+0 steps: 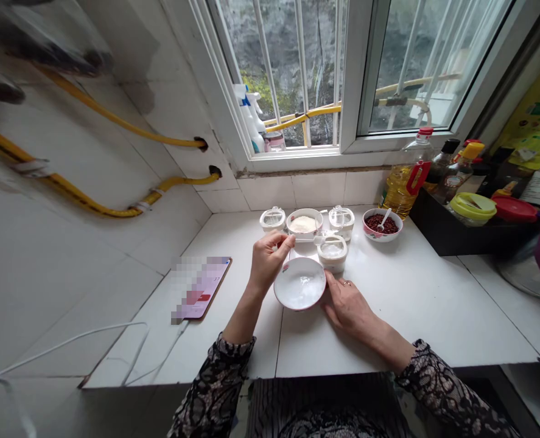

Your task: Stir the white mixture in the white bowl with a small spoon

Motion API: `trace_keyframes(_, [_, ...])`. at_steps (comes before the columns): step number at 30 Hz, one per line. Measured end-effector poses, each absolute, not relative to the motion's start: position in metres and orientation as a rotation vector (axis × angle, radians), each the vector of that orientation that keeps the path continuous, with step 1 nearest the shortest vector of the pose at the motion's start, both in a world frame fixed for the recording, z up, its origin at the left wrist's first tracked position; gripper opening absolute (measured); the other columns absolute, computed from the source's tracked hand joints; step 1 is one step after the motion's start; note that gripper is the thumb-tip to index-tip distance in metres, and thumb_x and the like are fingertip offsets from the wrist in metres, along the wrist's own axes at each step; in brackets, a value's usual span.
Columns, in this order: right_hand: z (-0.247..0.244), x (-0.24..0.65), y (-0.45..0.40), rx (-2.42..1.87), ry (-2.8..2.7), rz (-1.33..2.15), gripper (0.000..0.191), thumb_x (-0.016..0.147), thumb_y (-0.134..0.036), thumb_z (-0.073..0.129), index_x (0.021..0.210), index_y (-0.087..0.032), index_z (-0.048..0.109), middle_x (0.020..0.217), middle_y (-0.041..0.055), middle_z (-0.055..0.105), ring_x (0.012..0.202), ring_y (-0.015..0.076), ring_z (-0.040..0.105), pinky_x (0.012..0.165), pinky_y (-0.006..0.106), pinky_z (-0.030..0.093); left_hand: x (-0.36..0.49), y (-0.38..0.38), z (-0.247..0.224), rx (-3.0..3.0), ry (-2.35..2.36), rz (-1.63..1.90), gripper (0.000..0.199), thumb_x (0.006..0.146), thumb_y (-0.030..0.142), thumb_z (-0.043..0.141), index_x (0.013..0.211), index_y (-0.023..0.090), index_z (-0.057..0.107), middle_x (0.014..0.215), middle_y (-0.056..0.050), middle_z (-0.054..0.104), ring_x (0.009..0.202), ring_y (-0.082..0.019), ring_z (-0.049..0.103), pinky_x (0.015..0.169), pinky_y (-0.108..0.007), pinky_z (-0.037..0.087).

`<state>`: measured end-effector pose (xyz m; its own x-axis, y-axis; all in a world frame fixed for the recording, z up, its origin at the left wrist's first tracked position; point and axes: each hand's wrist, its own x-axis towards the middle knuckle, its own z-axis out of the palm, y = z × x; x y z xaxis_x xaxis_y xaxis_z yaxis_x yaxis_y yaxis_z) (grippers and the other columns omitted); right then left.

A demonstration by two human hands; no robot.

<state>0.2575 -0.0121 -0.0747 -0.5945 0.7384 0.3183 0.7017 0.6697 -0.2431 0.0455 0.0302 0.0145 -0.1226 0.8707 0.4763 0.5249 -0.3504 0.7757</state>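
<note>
My left hand point(272, 252) is closed on the handle of a small white spoon point(306, 239), held level above the far rim of a white bowl point(301, 285). The spoon's tip is over a clear-lidded container point(332, 252) behind the bowl. My right hand point(348, 304) grips the bowl's right side, with the thumb at the rim and the other fingers partly hidden. Inside, the bowl shows a shiny white surface and a pink flower mark. Farther back stand a bowl of pale powder point(304, 224) and two more lidded containers, one left point(272, 219) and one right point(341, 222).
A bowl of dark red beans point(379, 226) with a white spoon stands at the right. Behind it are an oil bottle point(402, 179) and a black box point(438, 234) of condiments. A phone point(208, 289) with a white cable lies on the left. Yellow pipes point(91, 201) run along the wall.
</note>
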Motion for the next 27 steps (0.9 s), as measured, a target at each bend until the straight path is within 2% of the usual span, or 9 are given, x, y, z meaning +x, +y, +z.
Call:
trace_keyframes(4, [-0.075,0.257,-0.012,-1.139,-2.491,0.129,0.076,0.082,-0.015,0.052,0.149,-0.004,0.018,0.116,0.0204,0.065,0.100,0.0313,0.061,0.088,0.045,0.053,0.061,0.030,0.014,2.314,1.655,1.407,0.030,0.093,0.034,0.056,0.067,0.020,0.064,0.073,-0.004,0.064,0.076,-0.019,0.055,0.080,-0.033,0.040])
trace_keyframes(8, [-0.075,0.257,-0.012,-1.126,-2.501,0.111,0.076,0.082,-0.016,0.051,0.149,-0.003,0.018,0.116,0.0209,0.065,0.096,0.0311,0.062,0.085,0.045,0.053,0.065,0.027,0.004,2.556,1.624,1.387,0.029,0.096,0.034,0.055,0.073,0.021,0.068,0.074,-0.005,0.066,0.075,-0.020,0.055,0.079,-0.034,0.037])
trace_keyframes(15, [-0.075,0.257,-0.012,-1.152,-2.497,0.111,0.074,0.084,-0.016,0.053,0.148,-0.002,0.021,0.113,0.0197,0.065,0.097,0.0304,0.061,0.085,0.043,0.053,0.039,0.018,0.001,2.079,1.609,1.547,0.030,0.091,0.034,0.056,0.065,0.021,0.059,0.065,-0.002,0.059,0.067,-0.017,0.053,0.073,-0.030,0.042])
trace_keyframes(21, [-0.076,0.257,-0.012,-1.119,-2.481,0.095,0.078,0.083,-0.016,0.053,0.150,-0.004,0.015,0.113,0.0189,0.066,0.097,0.0310,0.061,0.084,0.044,0.053,0.015,0.011,-0.007,1.859,1.516,1.125,0.032,0.080,0.040,0.059,0.055,0.019,0.060,0.058,0.000,0.058,0.059,-0.014,0.050,0.059,-0.025,0.039])
trace_keyframes(27, [-0.075,0.258,-0.011,-1.068,-2.471,0.045,0.080,0.083,-0.016,0.053,0.151,-0.004,0.011,0.109,0.0182,0.066,0.091,0.0296,0.061,0.080,0.043,0.053,0.016,0.008,-0.010,1.819,1.493,1.022,0.036,0.078,0.042,0.060,0.051,0.018,0.058,0.055,0.001,0.056,0.056,-0.012,0.047,0.055,-0.023,0.036])
